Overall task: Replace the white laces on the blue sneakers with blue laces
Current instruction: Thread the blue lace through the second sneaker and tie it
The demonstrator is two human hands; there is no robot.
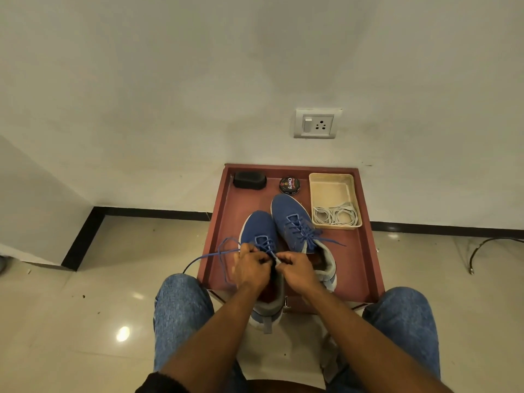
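Two blue sneakers stand side by side on a reddish-brown table (365, 251), toes toward the wall. The left sneaker (259, 226) sits at the table's near edge, its heel hanging over that edge, and both hands meet above its tongue. The left hand (251, 266) has its fingers curled round the blue lace (224, 252), which loops out past the table's left edge and trails down toward the floor. The right hand (297, 269) pinches the lace's other end at the top eyelets, thumb and fingers closed tight; the exact strand under the fingertips is hidden. The two hands nearly touch. The right sneaker (292, 217) stands just beside the left one, farther back, already threaded with a blue lace whose loose ends spread toward the table's right side. In the far right corner lies a cream tray (317, 191), and coiled white laces (334, 215) rest in its near end. A round polish tin (289, 185) sits by the far edge, just left of the tray, and a black brush (249, 180) lies in the far left corner. Knees in blue jeans (181, 307) flank the table's near edge.
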